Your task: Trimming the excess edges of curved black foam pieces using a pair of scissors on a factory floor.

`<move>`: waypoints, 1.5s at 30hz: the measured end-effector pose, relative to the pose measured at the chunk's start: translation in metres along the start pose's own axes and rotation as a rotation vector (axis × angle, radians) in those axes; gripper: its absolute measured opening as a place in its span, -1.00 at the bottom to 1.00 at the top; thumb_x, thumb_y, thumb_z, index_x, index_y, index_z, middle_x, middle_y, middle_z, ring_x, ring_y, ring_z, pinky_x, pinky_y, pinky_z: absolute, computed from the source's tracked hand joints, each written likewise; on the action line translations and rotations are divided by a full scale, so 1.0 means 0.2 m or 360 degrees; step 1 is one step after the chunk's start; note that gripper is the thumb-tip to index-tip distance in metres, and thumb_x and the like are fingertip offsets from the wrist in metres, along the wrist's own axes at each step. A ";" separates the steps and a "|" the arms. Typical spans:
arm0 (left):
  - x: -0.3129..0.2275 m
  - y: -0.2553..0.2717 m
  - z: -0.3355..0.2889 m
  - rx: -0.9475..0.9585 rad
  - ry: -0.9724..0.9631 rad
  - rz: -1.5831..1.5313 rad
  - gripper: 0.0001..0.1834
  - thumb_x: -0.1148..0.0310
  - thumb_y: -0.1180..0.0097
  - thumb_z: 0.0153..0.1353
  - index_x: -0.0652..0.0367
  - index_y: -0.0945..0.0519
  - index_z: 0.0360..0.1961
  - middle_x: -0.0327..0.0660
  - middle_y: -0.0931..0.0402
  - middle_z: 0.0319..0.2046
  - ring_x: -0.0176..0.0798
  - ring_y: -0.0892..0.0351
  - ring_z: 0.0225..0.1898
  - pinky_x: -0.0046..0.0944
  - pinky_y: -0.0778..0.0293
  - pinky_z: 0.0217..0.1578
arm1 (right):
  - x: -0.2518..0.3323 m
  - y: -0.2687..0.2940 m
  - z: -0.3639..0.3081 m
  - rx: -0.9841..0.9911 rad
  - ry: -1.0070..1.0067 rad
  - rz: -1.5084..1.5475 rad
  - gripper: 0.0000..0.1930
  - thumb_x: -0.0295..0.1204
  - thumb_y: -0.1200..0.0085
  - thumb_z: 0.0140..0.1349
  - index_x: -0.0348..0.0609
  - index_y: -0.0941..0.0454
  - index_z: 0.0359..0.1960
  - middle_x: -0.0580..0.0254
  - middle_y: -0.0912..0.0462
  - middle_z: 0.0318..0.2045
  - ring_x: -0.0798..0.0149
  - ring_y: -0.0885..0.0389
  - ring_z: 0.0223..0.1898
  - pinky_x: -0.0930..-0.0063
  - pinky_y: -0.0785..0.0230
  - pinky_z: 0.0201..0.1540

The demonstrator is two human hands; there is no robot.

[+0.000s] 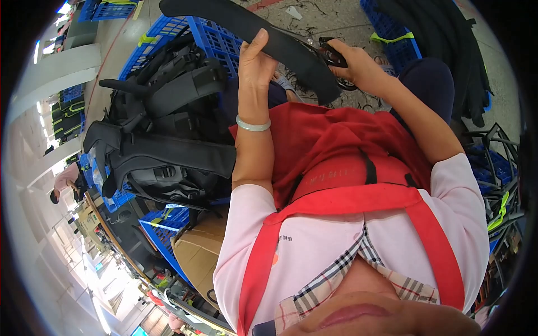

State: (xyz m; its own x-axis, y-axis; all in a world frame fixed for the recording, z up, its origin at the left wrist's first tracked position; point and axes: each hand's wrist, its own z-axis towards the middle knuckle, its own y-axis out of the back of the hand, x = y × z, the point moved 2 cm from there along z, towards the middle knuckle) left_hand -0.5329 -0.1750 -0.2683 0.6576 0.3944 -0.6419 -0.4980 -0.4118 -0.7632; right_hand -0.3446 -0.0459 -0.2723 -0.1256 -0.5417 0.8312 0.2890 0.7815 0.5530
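Observation:
A long, curved black padded strip [288, 47] lies across the space above my lap. My left hand [255, 60] grips it near its middle, with the thumb up along its edge and the other fingers partly hidden behind it. My right hand [358, 66] is closed around dark-handled scissors [333, 56] beside the strip's lower right end. Their blades are mostly hidden by the strip, so I cannot tell whether they touch it. A red apron [336, 134] covers my lap under both hands.
Blue crates [216, 42] at the left hold a heap of black padded parts [179, 151]. A cardboard box [202, 246] stands nearer me. More black strips [437, 39] hang over a crate at the far right. Dark scraps litter the floor [330, 17]. Black frames [499, 162] are piled at the right.

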 end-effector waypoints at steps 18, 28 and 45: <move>0.06 -0.04 -0.05 0.0049 0.0024 0.0115 -0.80 0.58 -0.20 0.09 0.14 -0.59 -0.24 -0.22 -0.59 -0.28 -0.19 -0.59 -0.19 -0.12 -0.51 -0.08 | -0.02 0.04 0.00 0.0080 0.0045 -0.0140 -0.38 -0.41 -0.20 0.05 -0.19 -0.14 0.12 -0.17 -0.55 -0.21 -0.22 -0.52 -0.19 0.11 -0.35 -0.19; 0.06 -0.04 -0.04 0.0074 0.0119 -0.0013 -0.82 0.60 -0.20 0.07 0.20 -0.57 -0.27 -0.19 -0.58 -0.31 -0.18 -0.59 -0.24 -0.16 -0.53 -0.12 | 0.04 0.08 -0.01 0.0116 0.0092 -0.0204 -0.34 -0.27 -0.24 0.04 -0.17 -0.15 0.11 -0.18 -0.56 -0.25 -0.24 -0.51 -0.18 0.09 -0.36 -0.18; 0.02 0.00 0.01 0.0060 0.0001 -0.0023 -0.78 0.44 -0.17 0.16 0.20 -0.56 -0.15 -0.20 -0.58 -0.21 -0.18 -0.54 -0.12 -0.11 -0.42 0.01 | 0.00 -0.02 -0.01 -0.0025 -0.0028 -0.0066 -0.51 -0.39 -0.15 0.10 -0.14 -0.22 0.03 -0.16 -0.56 -0.31 -0.21 -0.52 -0.23 0.13 -0.36 -0.24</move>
State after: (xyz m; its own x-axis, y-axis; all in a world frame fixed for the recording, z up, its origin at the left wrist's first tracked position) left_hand -0.5312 -0.1714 -0.2704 0.6650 0.3999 -0.6307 -0.5095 -0.3746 -0.7747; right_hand -0.3447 -0.0495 -0.2749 -0.1548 -0.5680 0.8084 0.2979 0.7533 0.5863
